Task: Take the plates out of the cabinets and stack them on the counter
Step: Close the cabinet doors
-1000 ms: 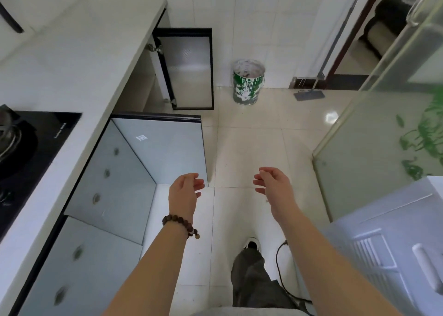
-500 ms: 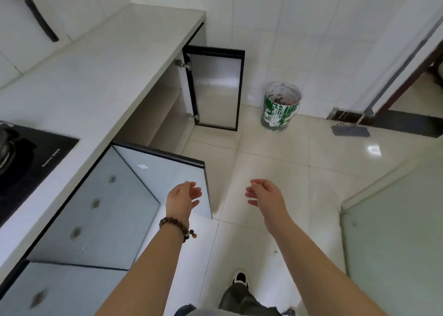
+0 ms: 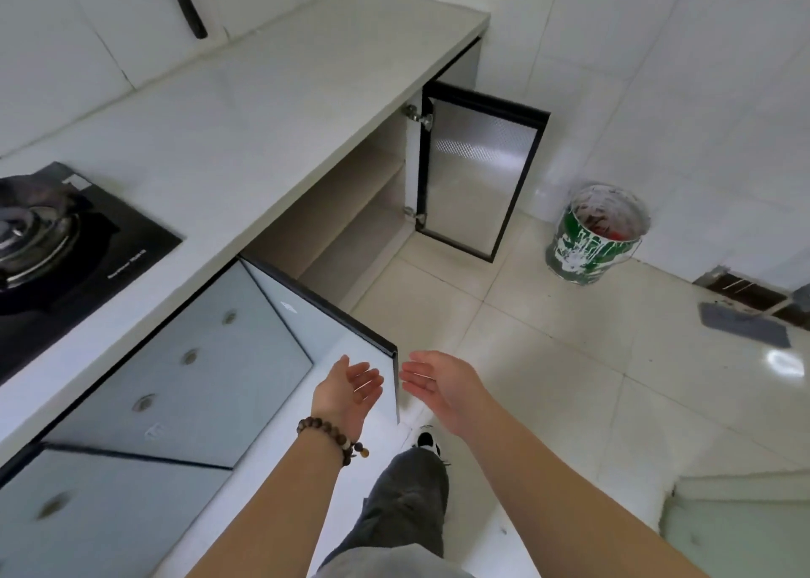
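No plate shows in this view. The white counter runs from the lower left to the back wall. Below it, an open cabinet shows pale bare shelves between two swung-out glass doors. The near door has a dark frame, and its outer edge stands between my hands. My left hand is open, palm turned right, with a bead bracelet on the wrist. My right hand is open too, palm turned left, just right of the door's edge. Neither hand touches anything.
A black gas hob sits in the counter at left. The far frosted door hangs open by the wall. A paint-stained green bucket stands on the tiled floor. A grey mop head lies at right. My foot is below my hands.
The view has swung left and forward toward the open cabinet. Both hands have stayed open and turned palm to palm, now on either side of the near door's edge.
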Demonstrator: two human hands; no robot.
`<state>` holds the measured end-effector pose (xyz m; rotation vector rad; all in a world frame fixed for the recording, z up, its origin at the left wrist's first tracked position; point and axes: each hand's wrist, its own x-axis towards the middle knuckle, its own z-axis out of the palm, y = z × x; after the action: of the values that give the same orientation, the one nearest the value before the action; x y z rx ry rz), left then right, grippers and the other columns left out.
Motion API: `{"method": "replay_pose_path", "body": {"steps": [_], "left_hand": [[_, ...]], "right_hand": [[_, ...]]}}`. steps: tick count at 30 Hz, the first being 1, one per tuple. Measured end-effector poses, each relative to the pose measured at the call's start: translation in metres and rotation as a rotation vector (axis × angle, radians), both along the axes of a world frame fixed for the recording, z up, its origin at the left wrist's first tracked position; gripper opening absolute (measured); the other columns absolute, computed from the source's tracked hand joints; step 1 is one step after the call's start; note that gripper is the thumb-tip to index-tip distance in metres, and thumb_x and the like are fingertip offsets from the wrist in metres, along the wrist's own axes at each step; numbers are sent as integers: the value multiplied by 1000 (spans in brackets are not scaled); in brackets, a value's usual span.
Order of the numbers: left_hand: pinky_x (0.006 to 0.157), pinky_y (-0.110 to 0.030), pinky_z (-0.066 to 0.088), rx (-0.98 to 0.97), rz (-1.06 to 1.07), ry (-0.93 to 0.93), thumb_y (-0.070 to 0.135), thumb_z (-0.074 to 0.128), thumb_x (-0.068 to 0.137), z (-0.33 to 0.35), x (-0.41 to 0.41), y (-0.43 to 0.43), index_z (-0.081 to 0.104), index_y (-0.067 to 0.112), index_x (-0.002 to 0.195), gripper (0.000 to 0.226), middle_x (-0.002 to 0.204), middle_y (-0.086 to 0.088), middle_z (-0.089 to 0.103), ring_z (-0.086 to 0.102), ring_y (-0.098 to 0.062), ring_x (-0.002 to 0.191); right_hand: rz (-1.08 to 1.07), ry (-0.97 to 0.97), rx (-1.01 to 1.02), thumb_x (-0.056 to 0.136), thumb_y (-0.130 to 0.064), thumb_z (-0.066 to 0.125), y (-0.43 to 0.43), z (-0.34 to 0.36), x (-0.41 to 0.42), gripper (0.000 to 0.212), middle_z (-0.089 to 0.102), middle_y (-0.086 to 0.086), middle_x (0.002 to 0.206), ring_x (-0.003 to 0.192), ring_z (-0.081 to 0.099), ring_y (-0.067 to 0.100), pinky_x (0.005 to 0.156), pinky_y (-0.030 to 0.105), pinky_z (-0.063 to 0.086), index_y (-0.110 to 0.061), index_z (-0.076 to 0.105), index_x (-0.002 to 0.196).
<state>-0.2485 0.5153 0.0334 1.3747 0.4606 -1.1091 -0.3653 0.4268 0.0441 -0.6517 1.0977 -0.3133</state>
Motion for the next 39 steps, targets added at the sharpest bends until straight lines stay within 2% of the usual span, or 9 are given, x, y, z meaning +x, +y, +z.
{"method": "replay_pose_path", "body": {"steps": [6, 9, 11, 13, 15, 18, 25, 31, 39], "left_hand": [[99, -42, 46, -13, 88, 119, 37, 45, 98, -16, 20, -41, 53, -7, 115, 48, 114, -23, 60, 59, -35, 109], [89, -43, 49, -17, 135, 194, 41, 46, 96, -22, 30, -55, 53, -10, 112, 53, 111, -26, 61, 61, -37, 102], [80, -44, 50, -14, 164, 239, 42, 46, 95, -25, 34, -62, 54, -11, 109, 55, 109, -26, 61, 62, -39, 97], [81, -45, 49, -8, 188, 269, 42, 46, 95, -30, 36, -71, 55, -12, 106, 55, 108, -27, 61, 61, -40, 96], [83, -46, 49, -5, 211, 291, 42, 46, 95, -34, 36, -83, 56, -11, 101, 54, 107, -27, 61, 60, -41, 97], [80, -45, 50, -9, 237, 305, 41, 47, 95, -36, 37, -108, 56, -11, 99, 53, 106, -27, 62, 61, -41, 97], [79, -43, 53, -81, 337, 348, 37, 48, 94, -33, 46, -182, 58, -10, 100, 48, 107, -27, 64, 63, -40, 100], [91, -43, 51, -165, 423, 308, 29, 52, 91, -36, 61, -250, 60, -10, 108, 44, 105, -25, 68, 63, -38, 105], [92, -41, 50, -191, 619, 183, 26, 54, 90, -41, 109, -358, 59, 1, 97, 27, 83, -15, 67, 64, -29, 88]], "right_hand": [[49, 9, 169, 91, -10, 55, -46, -25, 35, 18, 64, 24, 105, 97, 66, 33, 90, 37, 54, 2, 58, 104], [162, 47, 217, 92, -10, 53, -70, -34, 47, 20, 65, 25, 104, 94, 68, 35, 87, 40, 56, 5, 57, 105], [269, 132, 220, 92, -9, 52, -87, -38, 53, 20, 64, 25, 97, 86, 69, 35, 77, 39, 59, 6, 57, 104], [365, 238, 216, 90, -7, 52, -101, -41, 55, 20, 63, 24, 91, 77, 70, 34, 64, 35, 59, 7, 58, 103], [413, 305, 213, 90, -8, 52, -116, -43, 56, 21, 64, 22, 91, 77, 69, 32, 59, 33, 58, 7, 59, 104], [397, 297, 232, 92, -9, 52, -144, -45, 63, 21, 66, 24, 93, 83, 68, 33, 65, 35, 57, 7, 58, 103], [342, 236, 244, 92, -8, 50, -214, -38, 84, 20, 74, 18, 74, 81, 69, 31, 75, 37, 59, 5, 65, 88], [320, 202, 231, 91, -4, 51, -287, -38, 115, 16, 72, 21, 85, 84, 68, 32, 81, 36, 56, 5, 63, 92], [606, 134, 248, 94, -6, 45, -405, -41, 196, 18, 71, 20, 89, 87, 66, 29, 85, 34, 52, 3, 61, 92]]}}
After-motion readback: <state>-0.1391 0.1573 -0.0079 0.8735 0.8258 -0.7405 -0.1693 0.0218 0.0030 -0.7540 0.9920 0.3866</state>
